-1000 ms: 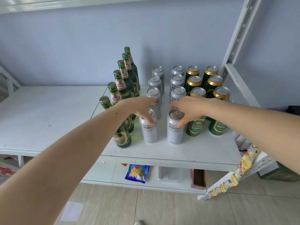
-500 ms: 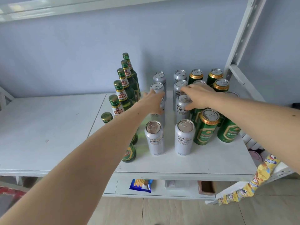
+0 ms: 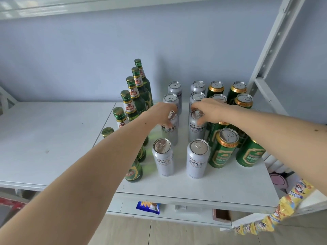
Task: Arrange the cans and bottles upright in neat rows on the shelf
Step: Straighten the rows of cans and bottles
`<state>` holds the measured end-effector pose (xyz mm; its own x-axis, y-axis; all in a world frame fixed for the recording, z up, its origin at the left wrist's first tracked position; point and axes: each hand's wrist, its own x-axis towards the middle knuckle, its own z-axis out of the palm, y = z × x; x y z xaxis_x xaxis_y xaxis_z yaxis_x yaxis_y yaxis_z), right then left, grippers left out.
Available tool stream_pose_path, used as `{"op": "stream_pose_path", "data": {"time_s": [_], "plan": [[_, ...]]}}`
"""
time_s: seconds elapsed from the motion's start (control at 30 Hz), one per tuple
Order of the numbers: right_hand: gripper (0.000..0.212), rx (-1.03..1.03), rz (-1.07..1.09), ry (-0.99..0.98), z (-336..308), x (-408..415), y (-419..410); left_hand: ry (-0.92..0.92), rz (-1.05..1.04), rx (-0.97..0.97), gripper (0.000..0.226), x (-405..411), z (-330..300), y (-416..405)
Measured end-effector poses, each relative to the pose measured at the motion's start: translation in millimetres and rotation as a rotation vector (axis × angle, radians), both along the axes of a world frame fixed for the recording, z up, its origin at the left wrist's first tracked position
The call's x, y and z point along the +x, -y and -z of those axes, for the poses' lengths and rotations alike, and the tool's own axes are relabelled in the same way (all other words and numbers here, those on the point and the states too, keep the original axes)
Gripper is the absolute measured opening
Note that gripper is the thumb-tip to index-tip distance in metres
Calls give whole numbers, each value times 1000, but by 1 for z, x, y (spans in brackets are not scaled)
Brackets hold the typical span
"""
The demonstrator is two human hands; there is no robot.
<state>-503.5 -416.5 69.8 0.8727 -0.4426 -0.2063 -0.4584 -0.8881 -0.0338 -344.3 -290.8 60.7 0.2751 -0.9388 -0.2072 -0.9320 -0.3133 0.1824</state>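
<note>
On the white shelf [image 3: 194, 188] stand a diagonal row of green glass bottles [image 3: 132, 103], two rows of silver cans and two rows of green cans with gold rims [image 3: 223, 149]. All are upright. My left hand [image 3: 161, 112] curls over the top of the second silver can in the left row [image 3: 170, 133]. The fingers of my right hand [image 3: 209, 110] wrap the top of the second silver can in the right row [image 3: 196, 129]. The two front silver cans [image 3: 162, 156] [image 3: 196, 158] stand free. My left forearm hides parts of the front bottles.
A white slanted shelf post [image 3: 276, 41] rises at the right. A yellow strip of snack packets [image 3: 283, 209] hangs at the shelf's front right corner. Below lie a blue snack bag [image 3: 148, 207] and a brown box [image 3: 222, 215]. A white board [image 3: 53, 129] extends to the left.
Both hands have left the two front silver cans and moved back onto the second can of each silver row. The view has come closer to the shelf.
</note>
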Motion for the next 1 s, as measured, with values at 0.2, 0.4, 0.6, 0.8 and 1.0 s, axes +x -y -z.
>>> {"op": "stream_pose_path", "data": {"time_s": [0.2, 0.4, 0.6, 0.8, 1.0], "plan": [[57, 60, -96, -35, 1, 3, -6, 0, 72, 44, 64, 4, -5, 0], [57, 79, -146, -67, -2, 1, -10, -20, 106, 82, 64, 4, -8, -4], [58, 52, -162, -75, -3, -1, -13, -17, 106, 93, 64, 4, -8, -4], [59, 14, -174, -98, -1, -2, -15, -10, 91, 139, 67, 4, -8, -4], [72, 103, -98, -34, -18, -4, -5, -119, 17, 224, 76, 9, -18, 2]]}}
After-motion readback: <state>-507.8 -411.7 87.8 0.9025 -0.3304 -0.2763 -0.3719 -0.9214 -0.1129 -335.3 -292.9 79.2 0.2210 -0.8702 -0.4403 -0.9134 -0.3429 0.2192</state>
